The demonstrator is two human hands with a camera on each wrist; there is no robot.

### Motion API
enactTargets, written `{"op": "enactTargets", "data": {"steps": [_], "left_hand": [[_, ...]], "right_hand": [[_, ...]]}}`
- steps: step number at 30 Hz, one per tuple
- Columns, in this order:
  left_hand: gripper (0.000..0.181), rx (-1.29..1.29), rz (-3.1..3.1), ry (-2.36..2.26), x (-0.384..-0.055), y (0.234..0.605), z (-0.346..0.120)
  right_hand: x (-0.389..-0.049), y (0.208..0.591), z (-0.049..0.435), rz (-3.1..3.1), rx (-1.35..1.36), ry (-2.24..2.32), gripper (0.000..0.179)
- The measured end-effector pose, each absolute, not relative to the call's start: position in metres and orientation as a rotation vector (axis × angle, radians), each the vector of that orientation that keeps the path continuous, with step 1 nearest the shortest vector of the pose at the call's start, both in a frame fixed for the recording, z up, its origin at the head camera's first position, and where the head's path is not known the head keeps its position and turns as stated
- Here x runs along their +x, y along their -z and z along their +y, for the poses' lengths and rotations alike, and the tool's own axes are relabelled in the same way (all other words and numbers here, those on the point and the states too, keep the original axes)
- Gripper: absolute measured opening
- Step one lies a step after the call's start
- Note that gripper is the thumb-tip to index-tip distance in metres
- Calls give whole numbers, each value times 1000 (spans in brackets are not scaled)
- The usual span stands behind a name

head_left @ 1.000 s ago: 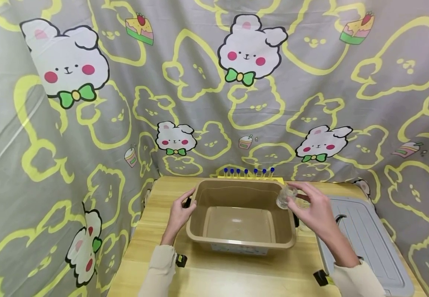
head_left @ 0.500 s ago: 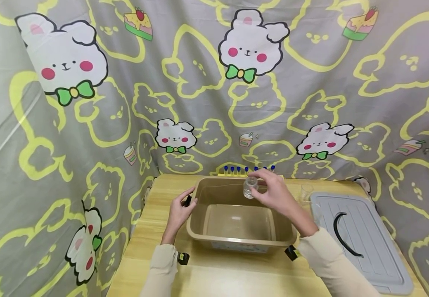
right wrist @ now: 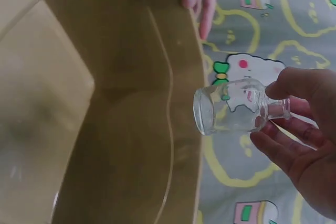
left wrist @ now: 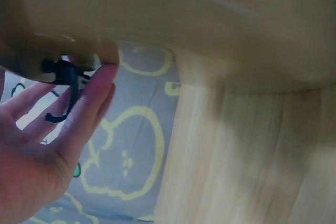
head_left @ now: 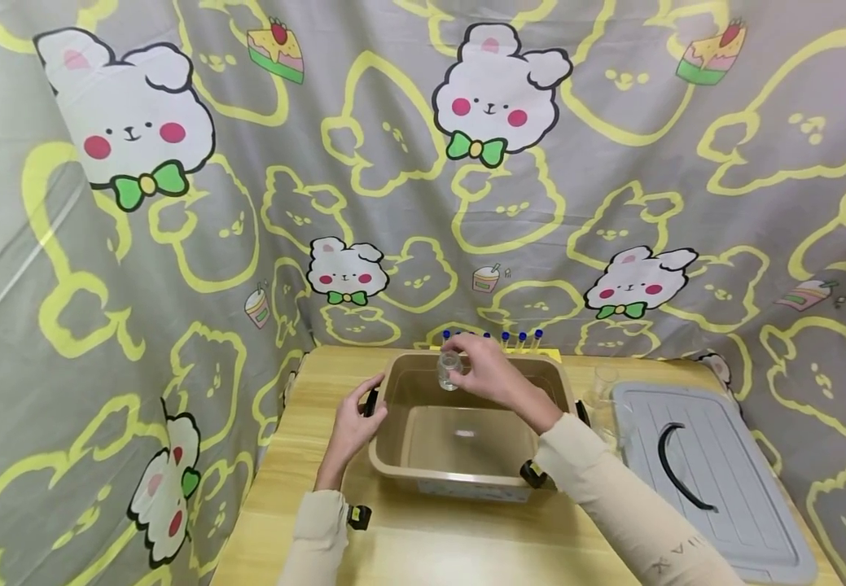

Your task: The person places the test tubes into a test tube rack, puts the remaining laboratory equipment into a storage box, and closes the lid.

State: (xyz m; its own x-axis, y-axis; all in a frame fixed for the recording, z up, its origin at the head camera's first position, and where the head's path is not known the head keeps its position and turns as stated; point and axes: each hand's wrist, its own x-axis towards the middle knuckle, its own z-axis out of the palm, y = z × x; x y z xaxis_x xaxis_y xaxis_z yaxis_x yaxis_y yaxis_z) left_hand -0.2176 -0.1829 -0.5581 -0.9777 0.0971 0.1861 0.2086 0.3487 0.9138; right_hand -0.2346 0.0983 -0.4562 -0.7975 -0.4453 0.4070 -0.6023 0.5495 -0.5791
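Note:
My right hand [head_left: 484, 368] holds a small clear glass bottle [head_left: 449, 372] over the back left part of a brown plastic bin [head_left: 477, 478]. In the right wrist view, thumb and fingers pinch the glass bottle [right wrist: 233, 107] by its narrow neck, with its flat base towards the bin wall [right wrist: 131, 77]. The bottle looks empty. At the bin's left end my left hand [head_left: 352, 423] grips the rim beside a black handle [head_left: 371, 401]. The left wrist view shows that hand [left wrist: 58, 129] with its fingers around the black handle [left wrist: 67, 80], close under the rim.
Behind the bin stands a yellow rack [head_left: 550, 354] with several blue-capped tubes [head_left: 522, 338]. A grey lid [head_left: 730, 480] with a black handle lies on the wooden table [head_left: 430, 545] at the right. Clear glassware [head_left: 604, 391] stands between bin and lid. A patterned curtain [head_left: 423, 203] encloses the table.
My right hand has carried the glass bottle leftward from the bin's right rim to above its back left part. My left hand stays at the left rim.

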Motion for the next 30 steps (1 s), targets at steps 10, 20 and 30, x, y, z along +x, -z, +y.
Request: {"op": "enactTargets", "data": {"steps": [10, 20, 30], "left_hand": [[52, -293, -2452, 1631, -217, 564, -180], [52, -271, -2436, 1597, -217, 566, -177], [50, -257, -2397, 1652, -214, 568, -178]], "right_hand": [[-261, 481, 77, -2689, 1068, -968, 34], [-274, 500, 55, -2778, 1185, -817, 32], [-280, 525, 46, -2837, 1213, -747, 30]]}}
